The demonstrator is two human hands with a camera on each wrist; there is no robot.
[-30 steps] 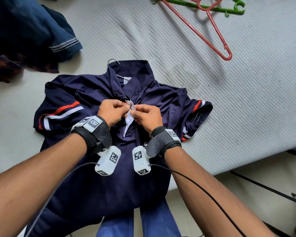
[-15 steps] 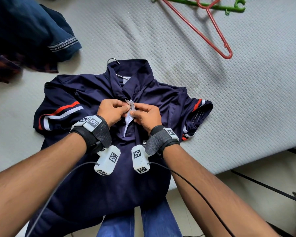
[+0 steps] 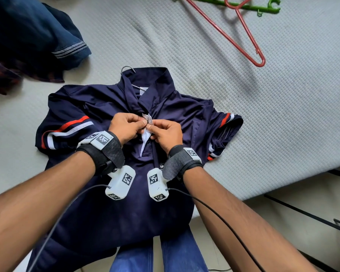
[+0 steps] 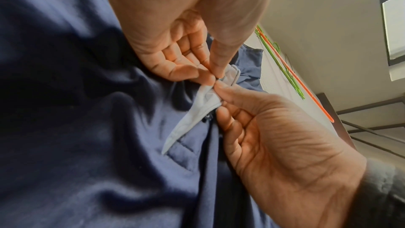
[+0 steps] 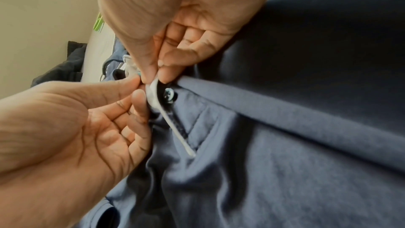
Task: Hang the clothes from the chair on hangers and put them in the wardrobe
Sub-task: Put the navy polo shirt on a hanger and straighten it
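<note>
Both hands pinch the placket of the navy polo shirt (image 3: 98, 193) lying on the bed (image 3: 283, 114), hem over its near edge.
Left hand (image 3: 126, 126) and right hand (image 3: 166, 133) nip the white placket lining (image 4: 190, 119) thumb-to-fingertip. Right wrist view alone shows a button (image 5: 169, 94) beside the fingertips; head view alone shows a wire hanger hook (image 3: 127, 68) at the collar, hanger body hidden. Red hanger (image 3: 247, 40) cut off at far edge.

Shirt (image 3: 98, 193) flat on mattress (image 3: 283, 124), centre, collar at 12 o'clock — wire hanger hook (image 3: 127, 68) poking out there. Clothes pile (image 3: 28, 40) at 10 o'clock; two loose hangers (image 3: 241, 26) at 1 o'clock, overlapping — well apart from shirt.
</note>
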